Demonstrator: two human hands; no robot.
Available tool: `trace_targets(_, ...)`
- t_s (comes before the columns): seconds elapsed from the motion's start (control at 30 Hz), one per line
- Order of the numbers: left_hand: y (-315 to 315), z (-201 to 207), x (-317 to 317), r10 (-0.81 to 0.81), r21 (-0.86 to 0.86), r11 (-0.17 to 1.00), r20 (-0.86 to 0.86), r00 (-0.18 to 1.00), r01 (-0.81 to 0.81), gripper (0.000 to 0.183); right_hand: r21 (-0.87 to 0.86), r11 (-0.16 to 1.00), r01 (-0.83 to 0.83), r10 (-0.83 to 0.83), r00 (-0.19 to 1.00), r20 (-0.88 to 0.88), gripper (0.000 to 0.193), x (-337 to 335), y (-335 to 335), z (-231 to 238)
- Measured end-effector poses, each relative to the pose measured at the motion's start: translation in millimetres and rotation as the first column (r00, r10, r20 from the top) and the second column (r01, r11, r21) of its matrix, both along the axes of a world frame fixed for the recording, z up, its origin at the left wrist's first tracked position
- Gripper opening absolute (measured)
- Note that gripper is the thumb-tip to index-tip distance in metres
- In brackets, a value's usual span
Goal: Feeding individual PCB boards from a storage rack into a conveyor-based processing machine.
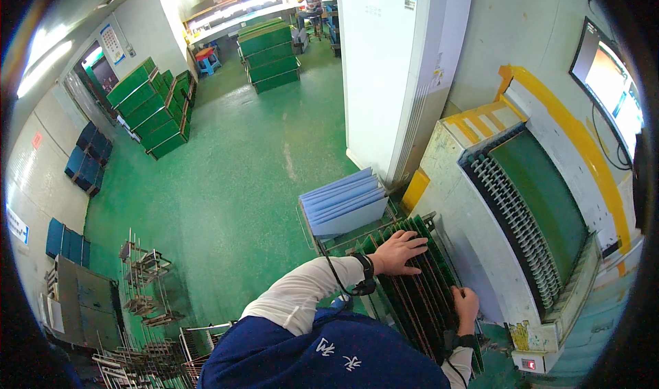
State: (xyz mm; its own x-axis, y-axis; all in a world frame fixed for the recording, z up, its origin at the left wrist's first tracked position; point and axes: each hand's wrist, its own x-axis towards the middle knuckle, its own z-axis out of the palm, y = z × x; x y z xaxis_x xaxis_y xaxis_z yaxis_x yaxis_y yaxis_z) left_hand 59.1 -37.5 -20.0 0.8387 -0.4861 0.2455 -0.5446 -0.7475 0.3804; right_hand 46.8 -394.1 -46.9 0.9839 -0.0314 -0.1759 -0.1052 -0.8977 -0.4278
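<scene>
Upright green circuit boards [419,307] stand side by side in a wire rack in front of me. My left hand [400,253] lies across the top edges at the far end of the row, its fingers spread apart. At the right side of the rack, my right hand [466,305] has its fingers curled closed at the edge of the outermost board. The lower part of the boards is hidden by the row itself and by my body. Dark bands are round both wrists, and a cord runs from the left one.
A roller conveyor machine [528,217] carrying a green board stands close on the right. Beyond the rack is a holder of pale blue sheets [347,200], near a tall white cabinet [384,66]. Stacked green panels [154,108] and metal racks [147,279] stand left. A person [311,5] sits far off.
</scene>
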Motion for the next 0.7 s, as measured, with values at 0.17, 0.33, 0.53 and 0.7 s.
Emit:
trace_targets(0.17,-0.7,3.6,-0.4,0.0,0.008,1.0,-0.013,1.0,0.0,0.077,0.013,1.0,0.0,0.0,1.0,0.013,0.052,-0.5,-0.3,0.8)
trace_targets(0.33,-0.3,3.2,-0.7,0.001,0.01,1.0,-0.007,1.0,-0.001,0.076,0.034,0.999,-0.021,0.02,1.0,0.011,0.051,2.0,-3.1,-3.0)
trace_targets(0.53,-0.3,3.5,-0.7,0.0,0.01,1.0,-0.008,1.0,0.0,0.074,0.064,0.997,-0.045,0.041,0.997,0.061,0.05,3.1,-7.2,-9.4)
trace_targets(0.7,0.5,2.4,-1.3,0.007,0.012,1.0,-0.001,1.0,-0.007,0.074,-0.003,1.0,-0.017,0.017,1.0,-0.005,0.048,1.4,1.4,1.7)
